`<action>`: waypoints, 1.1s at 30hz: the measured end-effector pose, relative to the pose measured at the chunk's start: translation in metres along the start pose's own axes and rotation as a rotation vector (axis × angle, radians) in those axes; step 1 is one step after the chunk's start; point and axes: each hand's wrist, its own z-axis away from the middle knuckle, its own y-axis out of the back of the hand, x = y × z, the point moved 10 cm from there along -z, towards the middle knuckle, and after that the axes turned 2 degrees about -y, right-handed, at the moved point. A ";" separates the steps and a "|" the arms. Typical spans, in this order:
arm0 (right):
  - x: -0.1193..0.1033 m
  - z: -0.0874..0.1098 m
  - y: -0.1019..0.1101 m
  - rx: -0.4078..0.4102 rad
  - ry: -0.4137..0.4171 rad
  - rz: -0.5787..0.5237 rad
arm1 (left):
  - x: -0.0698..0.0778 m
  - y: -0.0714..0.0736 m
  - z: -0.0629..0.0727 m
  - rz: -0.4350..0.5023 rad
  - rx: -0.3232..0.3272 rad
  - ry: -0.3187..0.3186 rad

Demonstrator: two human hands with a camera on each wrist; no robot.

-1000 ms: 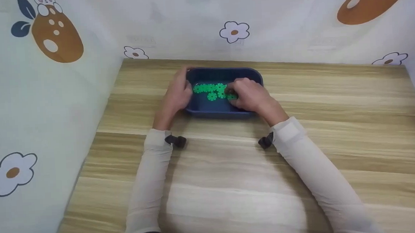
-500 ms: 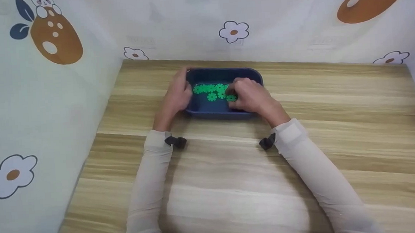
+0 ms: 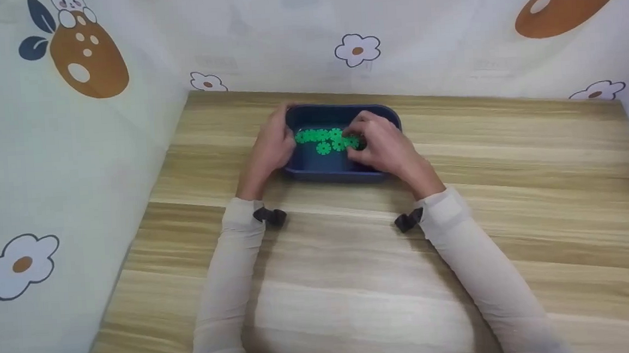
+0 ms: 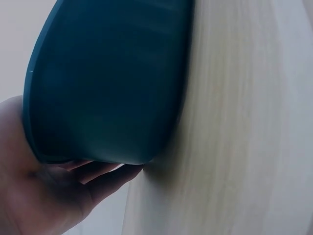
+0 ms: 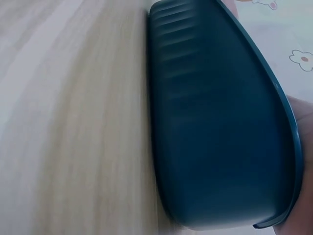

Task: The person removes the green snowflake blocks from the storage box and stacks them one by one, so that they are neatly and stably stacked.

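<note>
A dark blue plastic bin [image 3: 342, 176] stands at the back middle of the table. My left hand [image 3: 274, 145] holds its left end, the thumb inside the rim and the other fingers outside under the end wall, as the left wrist view shows. Inside lie several green snowflake discs [image 3: 312, 136], most in a row along the middle, one of them [image 3: 323, 148] below it. My right hand [image 3: 386, 143] reaches over the bin's right side with curled fingers, thumb and fingertips around the rightmost snowflake disc [image 3: 351, 142]. In the right wrist view the bin's wall hides these fingers.
The wood-grain table [image 3: 353, 272] extends to both sides and in front of the bin. Behind and to the left rise walls covered with a pale printed sheet [image 3: 285, 58]. Each sleeve carries a black strap mount [image 3: 271, 216] at the wrist.
My right fingers have lifted and spread slightly, and the rightmost snowflake disc has shifted a little away from me, towards the row. My left hand keeps its hold on the bin.
</note>
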 end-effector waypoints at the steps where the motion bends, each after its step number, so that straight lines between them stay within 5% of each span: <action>1: 0.000 0.000 0.001 0.014 0.002 -0.014 | 0.000 0.000 0.000 -0.003 -0.001 0.006; 9: -0.003 0.000 0.007 0.067 0.031 -0.111 | 0.002 0.005 -0.001 0.007 0.057 -0.015; 19: 0.001 0.013 0.026 0.255 0.122 -0.293 | 0.003 0.004 -0.001 0.019 0.058 0.003; 27: 0.006 0.025 0.040 0.371 0.131 -0.306 | 0.008 0.004 -0.003 -0.029 0.071 -0.046; 33: 0.012 0.036 0.049 0.398 0.131 -0.326 | 0.004 0.004 -0.002 -0.058 0.054 -0.020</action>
